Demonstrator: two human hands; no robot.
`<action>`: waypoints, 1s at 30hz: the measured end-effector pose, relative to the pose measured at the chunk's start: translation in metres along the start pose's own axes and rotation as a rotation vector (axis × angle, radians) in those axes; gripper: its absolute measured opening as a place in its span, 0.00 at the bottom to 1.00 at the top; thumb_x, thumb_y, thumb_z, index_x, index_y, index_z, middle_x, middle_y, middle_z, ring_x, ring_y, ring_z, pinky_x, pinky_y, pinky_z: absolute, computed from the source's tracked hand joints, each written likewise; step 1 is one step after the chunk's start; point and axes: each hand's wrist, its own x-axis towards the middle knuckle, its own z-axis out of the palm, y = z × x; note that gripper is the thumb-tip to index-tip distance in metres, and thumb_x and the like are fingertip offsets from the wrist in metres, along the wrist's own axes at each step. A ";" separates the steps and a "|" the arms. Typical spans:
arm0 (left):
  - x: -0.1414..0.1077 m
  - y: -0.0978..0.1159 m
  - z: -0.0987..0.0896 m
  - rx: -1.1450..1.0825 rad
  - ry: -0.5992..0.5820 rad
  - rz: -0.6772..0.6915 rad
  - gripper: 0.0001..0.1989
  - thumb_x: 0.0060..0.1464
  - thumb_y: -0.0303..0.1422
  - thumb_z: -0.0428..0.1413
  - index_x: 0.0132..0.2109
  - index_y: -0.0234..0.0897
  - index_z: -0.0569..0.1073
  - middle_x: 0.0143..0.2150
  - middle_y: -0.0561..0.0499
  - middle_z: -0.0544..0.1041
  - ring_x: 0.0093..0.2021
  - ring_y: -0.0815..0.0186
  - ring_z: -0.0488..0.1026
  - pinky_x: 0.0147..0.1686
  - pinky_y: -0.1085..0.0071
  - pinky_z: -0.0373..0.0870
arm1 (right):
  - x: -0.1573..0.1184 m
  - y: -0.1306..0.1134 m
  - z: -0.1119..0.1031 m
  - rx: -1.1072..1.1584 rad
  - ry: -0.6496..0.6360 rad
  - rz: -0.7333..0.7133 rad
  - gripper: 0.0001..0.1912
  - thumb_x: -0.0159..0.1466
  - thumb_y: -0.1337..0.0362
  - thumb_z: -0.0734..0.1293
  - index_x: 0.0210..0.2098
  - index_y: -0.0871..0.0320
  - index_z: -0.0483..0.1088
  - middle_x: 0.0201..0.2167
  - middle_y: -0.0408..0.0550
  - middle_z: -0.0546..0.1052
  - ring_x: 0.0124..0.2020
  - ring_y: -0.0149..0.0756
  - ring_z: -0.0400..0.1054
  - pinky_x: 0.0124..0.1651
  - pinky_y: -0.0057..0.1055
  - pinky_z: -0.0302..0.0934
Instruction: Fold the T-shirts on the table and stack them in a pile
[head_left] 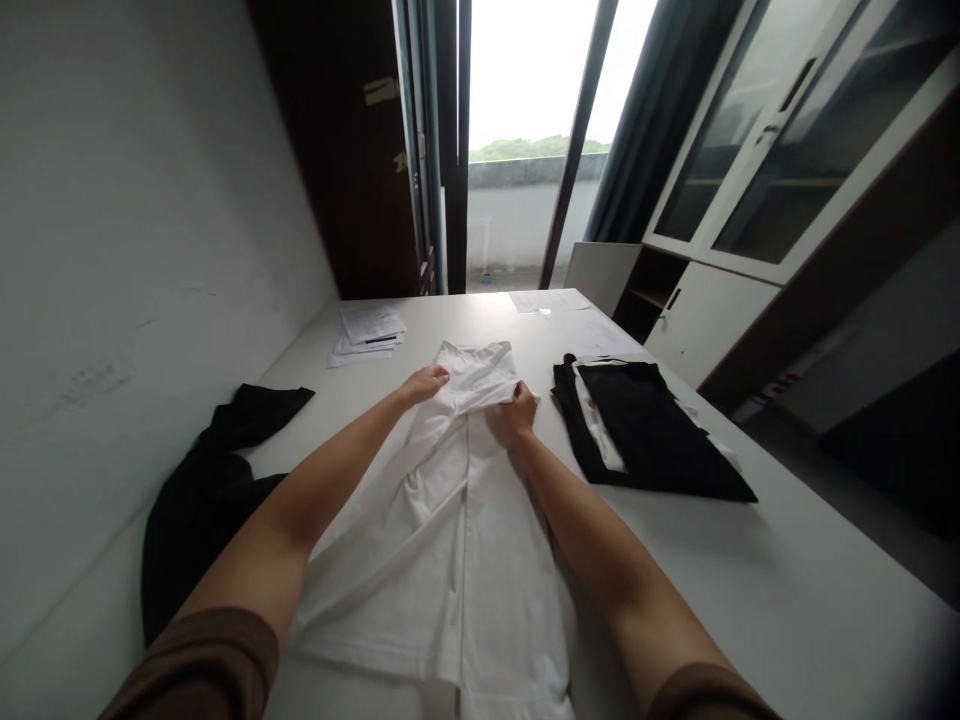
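A white garment lies lengthwise on the white table in front of me, with creases and an opening or seam down its middle. Its far end is folded over into a band. My left hand pinches the left edge near that fold, thumb on top. At the right edge my right hand is closed on the cloth, its fingertips partly hidden. Whether the garment is a shirt or trousers I cannot tell.
A stack of folded black and white clothes lies to the right. Crumpled black clothing sits at the left by the wall. Papers lie at the far left, more sheets at the far edge. A white cabinet stands beyond the table's right side.
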 end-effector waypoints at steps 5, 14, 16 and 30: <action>-0.079 -0.042 -0.008 0.248 -0.030 0.023 0.17 0.58 0.37 0.58 0.53 0.36 0.77 0.56 0.42 0.77 0.56 0.53 0.73 0.58 0.62 0.66 | 0.014 0.007 -0.002 0.297 0.166 0.287 0.31 0.73 0.50 0.46 0.65 0.59 0.61 0.56 0.59 0.75 0.53 0.47 0.71 0.51 0.34 0.64; -0.201 -0.040 -0.008 0.498 -0.118 0.036 0.29 0.62 0.47 0.54 0.66 0.43 0.64 0.62 0.44 0.71 0.60 0.53 0.71 0.57 0.62 0.68 | 0.041 -0.009 -0.002 0.086 -0.216 0.131 0.28 0.67 0.50 0.63 0.62 0.55 0.66 0.53 0.56 0.76 0.52 0.49 0.71 0.54 0.39 0.64; -0.215 -0.036 -0.009 0.534 -0.144 0.001 0.29 0.64 0.47 0.52 0.67 0.43 0.61 0.65 0.44 0.69 0.61 0.53 0.71 0.56 0.61 0.68 | 0.047 -0.019 -0.005 -0.089 -0.157 0.076 0.27 0.67 0.50 0.63 0.62 0.56 0.66 0.52 0.58 0.75 0.52 0.51 0.70 0.55 0.43 0.63; -0.271 -0.032 -0.016 0.759 -0.033 -0.010 0.14 0.63 0.41 0.54 0.51 0.39 0.64 0.51 0.44 0.72 0.49 0.55 0.73 0.44 0.64 0.68 | 0.119 -0.039 0.039 -0.372 -0.268 -0.067 0.30 0.68 0.47 0.65 0.62 0.60 0.66 0.54 0.60 0.76 0.54 0.45 0.70 0.54 0.35 0.61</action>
